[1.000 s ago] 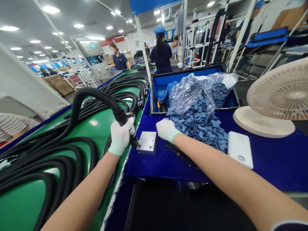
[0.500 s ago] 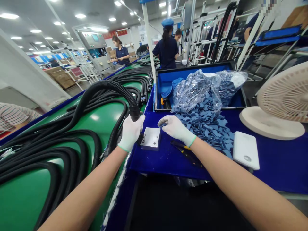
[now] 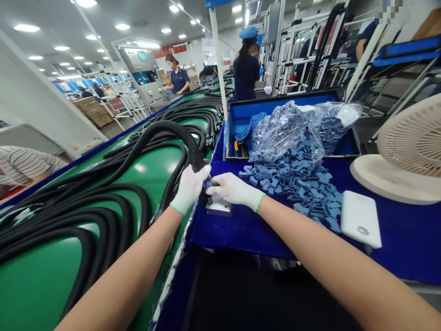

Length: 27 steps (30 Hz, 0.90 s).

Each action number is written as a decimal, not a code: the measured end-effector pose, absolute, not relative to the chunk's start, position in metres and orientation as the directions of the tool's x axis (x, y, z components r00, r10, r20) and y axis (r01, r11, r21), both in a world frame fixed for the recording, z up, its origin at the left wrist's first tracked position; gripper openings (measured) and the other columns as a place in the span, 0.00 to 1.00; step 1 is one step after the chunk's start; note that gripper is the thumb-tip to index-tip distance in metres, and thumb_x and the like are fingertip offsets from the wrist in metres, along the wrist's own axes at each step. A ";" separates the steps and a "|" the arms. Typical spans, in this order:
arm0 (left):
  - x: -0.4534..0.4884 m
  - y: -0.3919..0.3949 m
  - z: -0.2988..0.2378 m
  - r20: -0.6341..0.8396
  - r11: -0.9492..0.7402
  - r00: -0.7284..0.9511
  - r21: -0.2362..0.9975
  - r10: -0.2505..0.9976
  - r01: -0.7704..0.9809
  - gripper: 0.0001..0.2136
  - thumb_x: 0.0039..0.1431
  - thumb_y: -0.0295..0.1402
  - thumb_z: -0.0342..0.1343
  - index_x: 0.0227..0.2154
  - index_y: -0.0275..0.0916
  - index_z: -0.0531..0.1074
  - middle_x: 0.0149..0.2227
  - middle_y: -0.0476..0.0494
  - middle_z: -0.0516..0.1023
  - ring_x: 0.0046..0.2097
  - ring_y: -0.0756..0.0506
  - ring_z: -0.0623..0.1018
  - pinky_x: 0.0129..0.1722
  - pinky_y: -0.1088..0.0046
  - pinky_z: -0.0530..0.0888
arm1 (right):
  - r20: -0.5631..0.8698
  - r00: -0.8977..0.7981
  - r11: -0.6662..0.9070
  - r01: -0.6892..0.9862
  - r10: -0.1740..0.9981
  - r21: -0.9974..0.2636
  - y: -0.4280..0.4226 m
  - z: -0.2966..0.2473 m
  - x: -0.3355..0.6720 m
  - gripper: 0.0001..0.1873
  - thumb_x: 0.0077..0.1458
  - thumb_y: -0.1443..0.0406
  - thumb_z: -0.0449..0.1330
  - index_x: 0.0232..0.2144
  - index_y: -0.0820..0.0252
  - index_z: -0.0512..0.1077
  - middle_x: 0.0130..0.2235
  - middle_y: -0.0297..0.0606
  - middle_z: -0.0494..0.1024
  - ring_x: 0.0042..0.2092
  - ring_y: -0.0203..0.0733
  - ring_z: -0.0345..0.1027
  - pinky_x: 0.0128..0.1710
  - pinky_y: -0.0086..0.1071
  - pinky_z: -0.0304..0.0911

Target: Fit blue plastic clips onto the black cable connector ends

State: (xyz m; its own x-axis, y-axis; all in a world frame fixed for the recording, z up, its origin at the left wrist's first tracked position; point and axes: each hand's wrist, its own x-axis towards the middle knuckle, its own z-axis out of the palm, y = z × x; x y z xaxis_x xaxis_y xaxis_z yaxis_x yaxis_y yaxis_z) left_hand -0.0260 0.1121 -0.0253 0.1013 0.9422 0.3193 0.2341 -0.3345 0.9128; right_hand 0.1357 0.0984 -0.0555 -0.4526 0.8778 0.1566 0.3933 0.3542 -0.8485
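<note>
My left hand (image 3: 190,187), in a white glove, is wrapped round the end of a black corrugated hose (image 3: 151,133) that arches up from the green conveyor. The hose end points down onto a small grey metal block (image 3: 220,208) on the blue table. My gloved right hand (image 3: 234,189) is closed against the hose tip, pinching a small blue plastic piece (image 3: 208,184) there. A heap of the same blue pieces (image 3: 292,177) lies just right of my hands, spilling from a clear bag (image 3: 282,131).
Several black hoses (image 3: 86,216) lie along the green conveyor (image 3: 31,285). A blue tray (image 3: 237,119), a white fan (image 3: 409,147) and a white flat box (image 3: 360,218) sit on the blue table (image 3: 406,248). People in dark blue stand at the far end (image 3: 246,69).
My right hand left the heap of blue pieces with one of them and came left to the hose tip. My left hand brought the hose end over the metal block.
</note>
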 end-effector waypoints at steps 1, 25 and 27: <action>-0.025 0.112 -0.026 0.312 -0.328 0.104 0.918 0.944 0.223 0.14 0.58 0.38 0.61 0.43 0.35 0.74 0.29 0.47 0.76 0.31 0.45 0.75 0.35 0.69 0.73 | 0.148 -0.462 0.348 0.384 0.874 -0.855 0.102 -0.057 0.134 0.16 0.56 0.57 0.64 0.26 0.66 0.73 0.24 0.30 0.66 0.26 0.32 0.55 0.27 0.28 0.49; -0.257 -0.085 -0.072 -0.209 0.342 -0.282 0.357 0.936 0.869 0.28 0.49 0.47 0.58 0.49 0.32 0.77 0.51 0.26 0.81 0.55 0.26 0.78 0.61 0.50 0.68 | 0.111 -0.446 0.396 0.622 0.888 -0.676 0.108 -0.064 0.129 0.10 0.57 0.58 0.63 0.33 0.56 0.82 0.33 0.34 0.81 0.33 0.37 0.70 0.33 0.29 0.58; -0.261 -0.111 -0.075 -0.305 0.380 -0.292 0.288 0.906 0.879 0.32 0.44 0.47 0.61 0.51 0.33 0.78 0.44 0.28 0.83 0.49 0.25 0.81 0.56 0.50 0.73 | 0.097 -0.450 0.390 0.622 0.888 -0.680 0.106 -0.060 0.129 0.11 0.58 0.58 0.63 0.33 0.58 0.82 0.33 0.35 0.81 0.33 0.37 0.71 0.32 0.29 0.59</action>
